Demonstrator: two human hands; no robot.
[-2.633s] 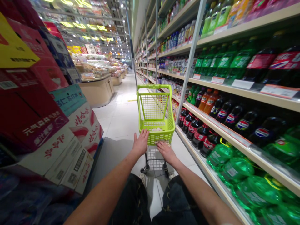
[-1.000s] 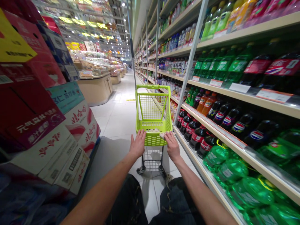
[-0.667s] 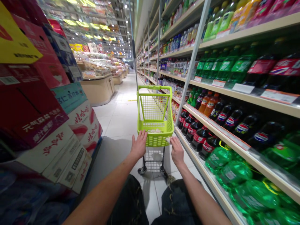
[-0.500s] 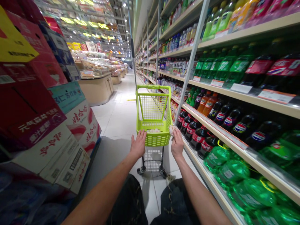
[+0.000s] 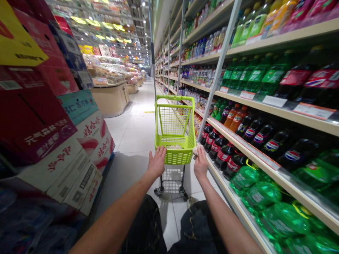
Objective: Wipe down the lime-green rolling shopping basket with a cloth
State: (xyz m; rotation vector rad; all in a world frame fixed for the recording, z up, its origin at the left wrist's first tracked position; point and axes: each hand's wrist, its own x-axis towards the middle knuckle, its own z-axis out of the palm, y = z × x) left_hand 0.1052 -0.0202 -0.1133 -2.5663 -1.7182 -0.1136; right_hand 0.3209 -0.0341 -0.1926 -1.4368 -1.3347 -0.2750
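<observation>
Lime-green basket trolley (image 5: 174,157) stands in the aisle straight ahead of me, on small castors (image 5: 159,191), close beside the bottom drinks shelf (image 5: 239,140) on my right. The mesh basket holds only a few pale scraps.

- Left hand (image 5: 157,164): palm flat on the near wall, fingers slightly spread, tips on the rim.
- Right hand (image 5: 200,165): fingers curled around a white wad (image 5: 196,149), cloth or paper, I cannot tell. The wad is pressed to the basket's near right corner.

Handling, my guess: thin stiff plastic, light, top-heavy on its narrow frame, and it would roll at a nudge. Best held low on the near rim at both corners. The tall handle loop (image 5: 174,100) is at the far end.

Cola bottles (image 5: 225,155) are near the right hand. Stacked cartons (image 5: 88,141) line the left, with bare tiled floor (image 5: 132,141) between.
</observation>
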